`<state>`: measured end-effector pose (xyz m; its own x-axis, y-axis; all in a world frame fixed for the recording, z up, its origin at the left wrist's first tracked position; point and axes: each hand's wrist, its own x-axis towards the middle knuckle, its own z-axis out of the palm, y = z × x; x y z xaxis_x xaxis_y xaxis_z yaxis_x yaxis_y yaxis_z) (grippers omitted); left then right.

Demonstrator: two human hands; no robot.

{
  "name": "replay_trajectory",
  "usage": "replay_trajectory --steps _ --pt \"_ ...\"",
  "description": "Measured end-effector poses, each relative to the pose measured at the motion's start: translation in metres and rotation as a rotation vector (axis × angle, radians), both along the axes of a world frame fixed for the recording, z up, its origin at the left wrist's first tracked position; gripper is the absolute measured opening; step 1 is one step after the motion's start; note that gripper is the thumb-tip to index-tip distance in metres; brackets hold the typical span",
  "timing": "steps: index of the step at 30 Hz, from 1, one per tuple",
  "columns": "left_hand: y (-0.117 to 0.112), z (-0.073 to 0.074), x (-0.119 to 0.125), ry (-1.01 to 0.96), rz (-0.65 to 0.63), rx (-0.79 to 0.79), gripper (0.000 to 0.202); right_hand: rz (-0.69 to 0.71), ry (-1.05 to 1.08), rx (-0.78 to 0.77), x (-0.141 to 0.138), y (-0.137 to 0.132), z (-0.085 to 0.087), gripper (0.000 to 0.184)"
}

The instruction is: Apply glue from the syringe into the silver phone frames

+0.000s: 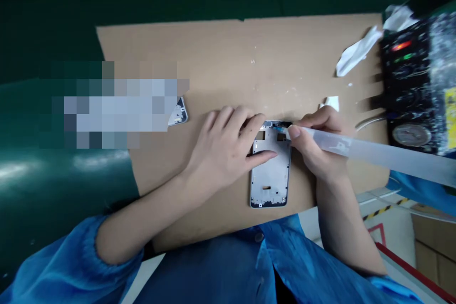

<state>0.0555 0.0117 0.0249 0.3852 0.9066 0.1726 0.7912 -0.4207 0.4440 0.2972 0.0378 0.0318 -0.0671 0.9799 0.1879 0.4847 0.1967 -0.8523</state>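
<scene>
A silver phone frame (270, 178) lies flat on a brown cardboard sheet (228, 61). My left hand (228, 149) rests on the frame's upper left part, fingers curled and pressing it down. My right hand (315, 140) is closed around a long translucent syringe-like dispenser (370, 152), whose blue tip touches the frame's top edge. The dispenser's body runs off to the right.
A second phone part (178, 114) lies left on the cardboard beside a blurred patch. Crumpled white wipes (356, 52) and a small white scrap (331, 102) lie at the right. A black device with lit indicators and a gauge (409, 99) stands at the right edge. Green mat surrounds the cardboard.
</scene>
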Motion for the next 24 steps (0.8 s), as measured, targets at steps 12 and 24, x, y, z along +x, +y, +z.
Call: replay_trajectory --steps 12,24 --pt "0.002 0.0 0.001 -0.005 0.0 0.0 0.059 0.0 0.009 0.0 -0.003 0.002 0.0 0.049" --pt "0.002 0.0 0.002 0.0 -0.003 -0.003 0.059 0.024 -0.007 -0.009 0.001 0.001 -0.006 0.045"
